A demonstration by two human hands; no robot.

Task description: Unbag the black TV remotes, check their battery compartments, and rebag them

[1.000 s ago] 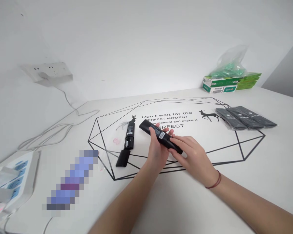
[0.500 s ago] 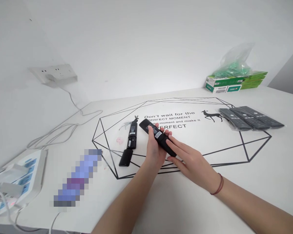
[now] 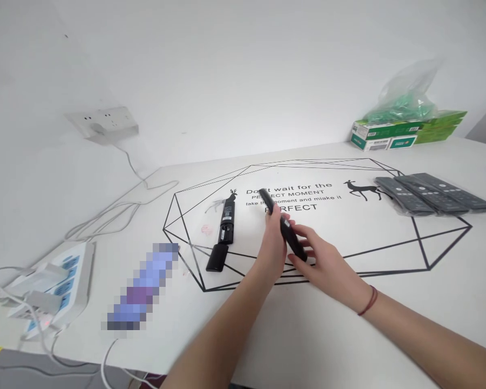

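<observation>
A black remote control [image 3: 290, 237] is held above the table, tilted onto its side so that its narrow edge shows. My left hand [image 3: 273, 243] is wrapped around its middle. At the remote's near end, my right hand [image 3: 322, 259] grips with thumb and fingers; a red cord circles that wrist. Left of my hands lies a second black remote [image 3: 228, 213], back side up with its battery compartment [image 3: 225, 233] uncovered. Just below it on the table is a loose black battery cover [image 3: 217, 258].
Several remotes in clear plastic [image 3: 433, 194] lie at the right. Green and white boxes [image 3: 389, 132] with a plastic bag [image 3: 407, 102] on top stand at the back right. A pixelated object [image 3: 143, 286], a power strip [image 3: 75, 286] and loose cables [image 3: 105, 219] occupy the left.
The remote in my hands has turned from showing its labelled back to showing its edge. My right hand's fingers now curl around its near end. The view has shifted slightly.
</observation>
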